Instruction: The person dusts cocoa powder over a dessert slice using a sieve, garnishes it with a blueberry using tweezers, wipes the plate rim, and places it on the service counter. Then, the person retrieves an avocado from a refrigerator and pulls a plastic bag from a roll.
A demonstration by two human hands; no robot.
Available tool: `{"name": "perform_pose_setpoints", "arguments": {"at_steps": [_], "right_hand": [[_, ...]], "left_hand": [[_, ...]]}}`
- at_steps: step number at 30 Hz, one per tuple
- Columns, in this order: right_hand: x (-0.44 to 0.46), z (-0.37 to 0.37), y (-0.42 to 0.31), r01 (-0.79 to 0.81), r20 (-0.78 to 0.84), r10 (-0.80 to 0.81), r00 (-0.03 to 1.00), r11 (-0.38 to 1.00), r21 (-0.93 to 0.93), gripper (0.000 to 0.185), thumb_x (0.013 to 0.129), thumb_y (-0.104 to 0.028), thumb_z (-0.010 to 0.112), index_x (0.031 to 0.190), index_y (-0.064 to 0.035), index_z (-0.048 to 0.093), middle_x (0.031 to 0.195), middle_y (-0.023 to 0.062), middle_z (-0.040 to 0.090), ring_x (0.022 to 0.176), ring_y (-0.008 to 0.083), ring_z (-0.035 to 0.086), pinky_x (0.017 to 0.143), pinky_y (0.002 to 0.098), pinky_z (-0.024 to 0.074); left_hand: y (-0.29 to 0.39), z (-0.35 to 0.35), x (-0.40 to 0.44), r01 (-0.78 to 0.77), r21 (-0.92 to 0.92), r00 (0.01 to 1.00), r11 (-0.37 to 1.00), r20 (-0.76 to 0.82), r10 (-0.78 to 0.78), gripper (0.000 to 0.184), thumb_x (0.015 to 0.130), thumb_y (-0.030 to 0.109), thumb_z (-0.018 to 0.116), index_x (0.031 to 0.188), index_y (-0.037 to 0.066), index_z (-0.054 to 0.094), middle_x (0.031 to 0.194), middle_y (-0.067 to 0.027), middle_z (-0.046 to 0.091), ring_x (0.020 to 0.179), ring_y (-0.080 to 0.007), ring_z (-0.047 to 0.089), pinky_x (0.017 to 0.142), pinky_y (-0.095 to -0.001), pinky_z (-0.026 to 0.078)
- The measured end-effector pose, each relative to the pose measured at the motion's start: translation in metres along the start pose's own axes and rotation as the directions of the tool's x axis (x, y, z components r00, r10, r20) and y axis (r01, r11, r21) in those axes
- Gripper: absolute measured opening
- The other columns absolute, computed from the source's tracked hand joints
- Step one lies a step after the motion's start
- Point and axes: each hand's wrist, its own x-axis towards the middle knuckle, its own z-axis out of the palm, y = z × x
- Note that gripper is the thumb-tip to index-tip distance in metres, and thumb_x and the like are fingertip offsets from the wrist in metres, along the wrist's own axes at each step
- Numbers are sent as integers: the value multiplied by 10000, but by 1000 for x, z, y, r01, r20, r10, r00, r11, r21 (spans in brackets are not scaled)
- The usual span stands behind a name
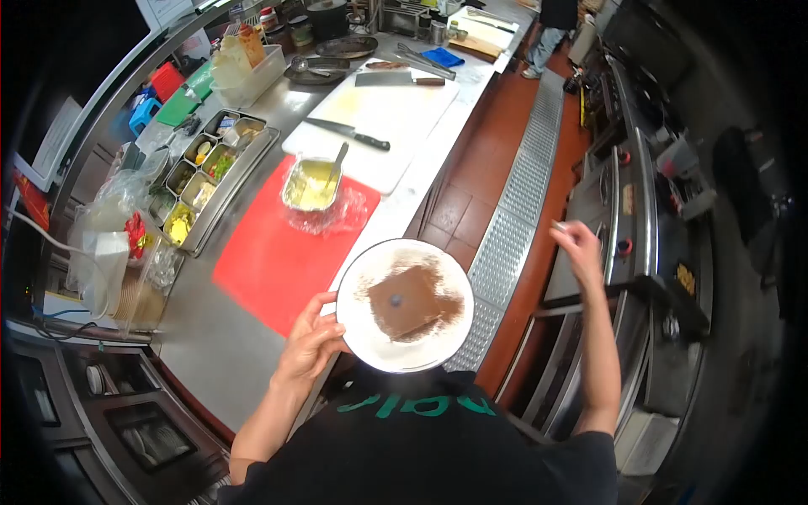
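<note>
My left hand (313,341) grips the left rim of a round white plate (358,282) in front of my chest. On the plate lies a square brown piece of cake (408,307) with a small dark spot on top. Brown powder is scattered around it. My right hand (581,249) is raised to the right, apart from the plate, its fingers pinched together. Whatever is at the fingertips is too small to make out. Past the plate, a container of yellow food (310,185) with a utensil in it stands on a red cutting board (261,252), beside crumpled plastic wrap (337,215).
A white cutting board (396,126) carries a knife (347,133) and a cleaver (396,79). A rack of metal ingredient tins (202,181) sits at left. Ovens and a stove (619,210) line the right side. Another person (551,34) stands far down the aisle.
</note>
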Motion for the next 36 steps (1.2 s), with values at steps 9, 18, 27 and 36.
{"name": "perform_pose_setpoints", "arguments": {"at_steps": [9,18,27,36], "right_hand": [[117,253,-63,295,278,-219,935,916,-273,332,698,-327,718,825,-79,536,903,149,544,833,322,554,725,395,454],[117,303,-65,578,454,-437,776,780,-239,341,689,-304,724,891,-60,599,1083,173,533,1000,320,508,838,414,439],[342,243,-147,568,-46,-574,818,792,226,152,782,-175,636,828,-32,659,748,87,644,659,185,604,602,288,460],[424,254,-226,237,143,-354,924,826,511,426,758,-431,672,895,-29,644,824,22,626,741,79,571,527,201,425]], "left_hand": [[2,9,5,-250,-37,939,968,-251,233,444,764,-45,527,1174,-5,359,1013,-202,574,819,-264,641,650,-375,583],[-16,15,13,-394,-56,836,918,-437,332,467,752,-55,501,1188,-12,338,985,-225,569,785,-276,640,626,-376,583],[-54,29,14,-595,12,610,804,-645,461,513,717,-63,483,1205,-8,336,1049,-201,547,902,-274,609,732,-359,553],[-62,50,21,-685,93,422,723,-758,498,514,730,-26,498,1219,21,345,1078,-176,545,943,-270,595,752,-401,547]]}}
